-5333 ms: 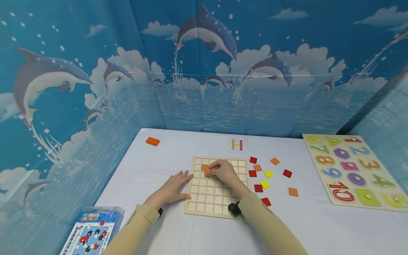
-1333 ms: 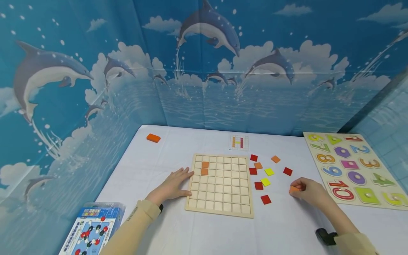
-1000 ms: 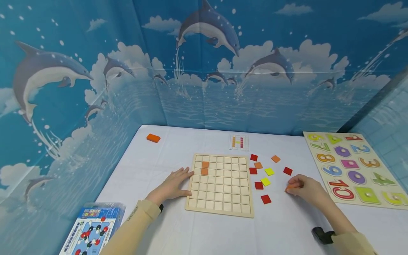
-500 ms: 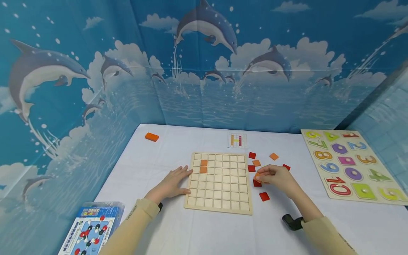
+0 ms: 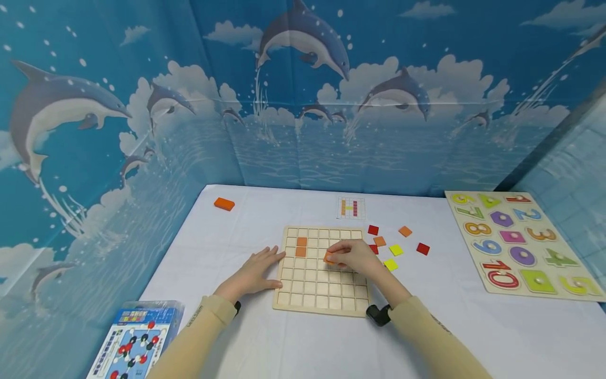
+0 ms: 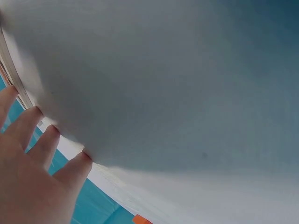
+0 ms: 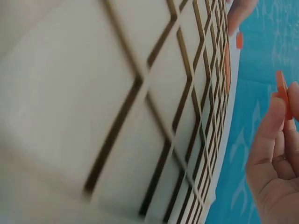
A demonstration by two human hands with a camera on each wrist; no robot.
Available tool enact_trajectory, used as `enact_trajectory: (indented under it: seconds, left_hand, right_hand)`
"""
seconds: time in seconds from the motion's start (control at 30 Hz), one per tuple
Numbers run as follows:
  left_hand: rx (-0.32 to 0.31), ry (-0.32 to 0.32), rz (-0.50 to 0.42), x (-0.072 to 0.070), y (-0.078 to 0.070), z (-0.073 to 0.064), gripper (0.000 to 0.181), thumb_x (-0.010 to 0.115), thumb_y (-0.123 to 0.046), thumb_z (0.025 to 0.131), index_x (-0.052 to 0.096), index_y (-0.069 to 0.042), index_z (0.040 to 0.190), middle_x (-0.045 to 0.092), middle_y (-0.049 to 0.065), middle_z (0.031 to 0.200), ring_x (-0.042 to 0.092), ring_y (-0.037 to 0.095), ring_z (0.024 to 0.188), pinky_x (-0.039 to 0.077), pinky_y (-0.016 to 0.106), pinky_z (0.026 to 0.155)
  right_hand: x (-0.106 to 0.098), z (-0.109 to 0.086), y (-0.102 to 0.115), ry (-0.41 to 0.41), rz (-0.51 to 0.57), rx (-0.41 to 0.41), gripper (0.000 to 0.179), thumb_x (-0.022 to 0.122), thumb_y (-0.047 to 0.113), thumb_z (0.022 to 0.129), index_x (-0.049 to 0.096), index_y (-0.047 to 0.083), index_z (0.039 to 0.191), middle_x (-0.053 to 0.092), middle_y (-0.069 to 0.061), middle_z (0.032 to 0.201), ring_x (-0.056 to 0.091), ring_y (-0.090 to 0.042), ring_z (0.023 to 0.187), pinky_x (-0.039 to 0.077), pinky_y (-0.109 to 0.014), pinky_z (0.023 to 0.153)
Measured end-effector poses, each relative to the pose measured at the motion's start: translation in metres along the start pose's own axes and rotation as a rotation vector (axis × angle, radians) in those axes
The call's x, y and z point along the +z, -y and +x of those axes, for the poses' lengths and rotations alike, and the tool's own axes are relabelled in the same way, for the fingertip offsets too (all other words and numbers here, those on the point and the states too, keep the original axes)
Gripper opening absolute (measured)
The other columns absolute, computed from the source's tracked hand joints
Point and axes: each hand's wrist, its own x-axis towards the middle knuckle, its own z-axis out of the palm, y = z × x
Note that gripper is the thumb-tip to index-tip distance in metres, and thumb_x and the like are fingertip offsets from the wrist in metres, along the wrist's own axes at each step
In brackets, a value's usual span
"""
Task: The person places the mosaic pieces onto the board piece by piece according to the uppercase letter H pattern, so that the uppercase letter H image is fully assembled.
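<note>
My left hand (image 5: 253, 273) lies flat with fingers spread, its fingertips and thumb at the left edge of the wooden grid board (image 5: 303, 302). Its spread fingers (image 6: 70, 175) also show in the left wrist view. Over the middle of the board, my right hand (image 5: 352, 257) pinches an orange square tile (image 5: 327, 257) between thumb and fingertips. In the right wrist view that orange tile (image 7: 282, 93) stands on edge in the pinch, above the board surface (image 7: 56, 102). Two orange tiles (image 5: 301, 251) sit in neighbouring cells of one column at the board's upper left.
Loose red (image 5: 423, 249), yellow (image 5: 396, 250) and orange tiles (image 5: 405, 231) lie right of the board, some hidden by my right arm. A pattern card (image 5: 351, 208) lies behind it. Around are an orange block (image 5: 224, 203), a number puzzle board (image 5: 521, 247) and a blue box (image 5: 137, 337).
My right hand placed an orange tile on the board, then picked up another from the table's right and carried it left over the board. My left hand has stayed at the board's edge.
</note>
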Motion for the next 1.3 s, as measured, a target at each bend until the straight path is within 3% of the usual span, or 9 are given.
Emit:
enact_trajectory:
  seconds: [0.23, 0.53, 0.83, 1.3]
  left_hand:
    - [0.013, -0.008, -0.019, -0.001, -0.002, -0.001, 0.08, 0.076, -0.035, 0.085, 0.038, -0.015, 0.152, 0.026, 0.015, 0.162, 0.019, 0.036, 0.151, 0.016, 0.059, 0.122]
    - [-0.005, 0.004, -0.003, 0.0, -0.001, 0.001, 0.08, 0.075, -0.038, 0.086, 0.036, -0.018, 0.154, 0.024, 0.012, 0.163, 0.017, 0.034, 0.152, 0.015, 0.058, 0.123]
    - [0.013, -0.005, -0.004, -0.001, -0.002, 0.0, 0.079, 0.075, -0.036, 0.086, 0.038, -0.015, 0.153, 0.026, 0.014, 0.162, 0.019, 0.036, 0.151, 0.016, 0.06, 0.121]
    - [0.023, -0.018, -0.015, -0.003, -0.004, -0.003, 0.079, 0.075, -0.036, 0.086, 0.039, -0.014, 0.152, 0.027, 0.015, 0.162, 0.02, 0.037, 0.151, 0.017, 0.06, 0.121]
  right_hand:
    - [0.031, 0.013, 0.009, 0.029, 0.005, -0.02, 0.017, 0.072, 0.012, 0.089, 0.075, 0.007, 0.106, 0.073, -0.005, 0.094, 0.067, -0.013, 0.075, 0.059, -0.027, 0.072]
    - [0.056, 0.027, 0.016, -0.001, -0.049, -0.022, 0.012, 0.074, 0.012, 0.087, 0.073, 0.008, 0.098, 0.071, -0.004, 0.084, 0.066, -0.01, 0.07, 0.056, -0.024, 0.066]
    - [0.064, 0.031, 0.021, -0.004, -0.157, -0.047, 0.007, 0.076, 0.011, 0.085, 0.072, 0.006, 0.088, 0.07, -0.003, 0.077, 0.065, -0.01, 0.064, 0.053, -0.022, 0.058]
    - [0.067, 0.031, 0.025, 0.013, -0.176, -0.057, 0.008, 0.076, 0.011, 0.086, 0.07, 0.007, 0.085, 0.069, -0.003, 0.077, 0.064, -0.011, 0.063, 0.054, -0.022, 0.058]
